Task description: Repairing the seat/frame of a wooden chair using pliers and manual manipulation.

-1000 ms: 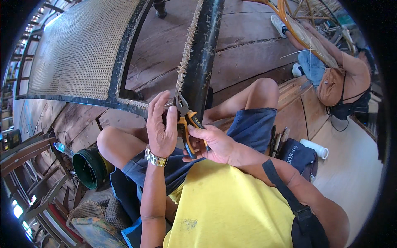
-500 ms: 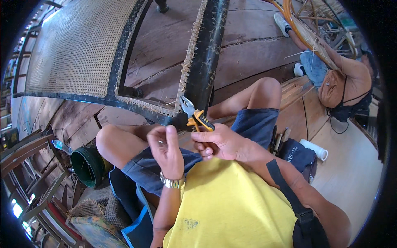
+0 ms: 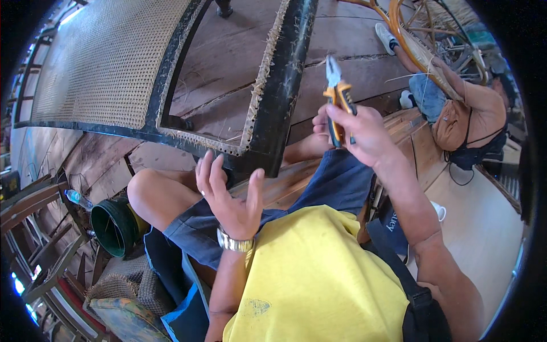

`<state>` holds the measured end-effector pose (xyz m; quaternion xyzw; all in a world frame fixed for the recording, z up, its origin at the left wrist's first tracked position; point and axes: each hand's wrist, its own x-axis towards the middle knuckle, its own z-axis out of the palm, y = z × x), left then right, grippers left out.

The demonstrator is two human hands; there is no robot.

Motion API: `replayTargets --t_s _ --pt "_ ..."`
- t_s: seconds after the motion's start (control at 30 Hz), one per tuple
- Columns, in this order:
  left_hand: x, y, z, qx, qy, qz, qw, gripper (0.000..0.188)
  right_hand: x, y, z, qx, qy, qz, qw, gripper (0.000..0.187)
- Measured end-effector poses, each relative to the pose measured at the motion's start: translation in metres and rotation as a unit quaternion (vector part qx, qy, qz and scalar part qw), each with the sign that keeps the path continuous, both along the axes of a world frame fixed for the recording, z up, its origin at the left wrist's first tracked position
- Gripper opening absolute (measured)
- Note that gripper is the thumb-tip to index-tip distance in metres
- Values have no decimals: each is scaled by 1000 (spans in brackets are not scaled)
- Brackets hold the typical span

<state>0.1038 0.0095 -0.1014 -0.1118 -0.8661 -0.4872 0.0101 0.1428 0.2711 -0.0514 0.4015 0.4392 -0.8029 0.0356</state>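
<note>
Raised to the right of the dark frame, my right hand (image 3: 364, 134) grips a pair of pliers (image 3: 343, 97) with yellow-and-black handles, jaws pointing up and away. My left hand (image 3: 231, 202), a metal-banded watch at its wrist, is held palm up with its fingers apart and nothing visible in it. It is nearest the lower corner of a black wooden frame (image 3: 279, 102). Along that frame's inner edge runs a row of small holes and frayed cane ends (image 3: 261, 80). Woven cane webbing (image 3: 102, 62) fills the panel to the left.
A dark green bucket (image 3: 111, 228) and a plastic bottle (image 3: 78, 198) stand at the left, beside stacked wooden chair frames (image 3: 43, 256). At the far right another person (image 3: 476, 111) sits by curved rattan pieces (image 3: 399, 28). Wooden planks (image 3: 401, 139) lie near my right knee.
My right hand has lifted the pliers up and to the right, away from the frame's corner. My left hand has opened its fingers and turned slightly.
</note>
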Motion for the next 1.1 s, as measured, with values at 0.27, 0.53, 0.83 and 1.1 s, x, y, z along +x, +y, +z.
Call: replayTargets --t_s 0.27,0.53,0.83,1.1 --pt "-63 25 -17 -41 70 -175 981 36 48 -14 -65 -59 12 75 995 29" --pt "-63 34 -4 -39 160 -170 972 7 54 -25 -34 -189 47 99 976 34" --pt "-103 -3 18 24 -78 -90 993 21 44 -52 -21 -374 5 227 899 41" --pt "-45 8 -13 9 4 -133 991 19 30 -79 -40 -433 23 173 884 35"
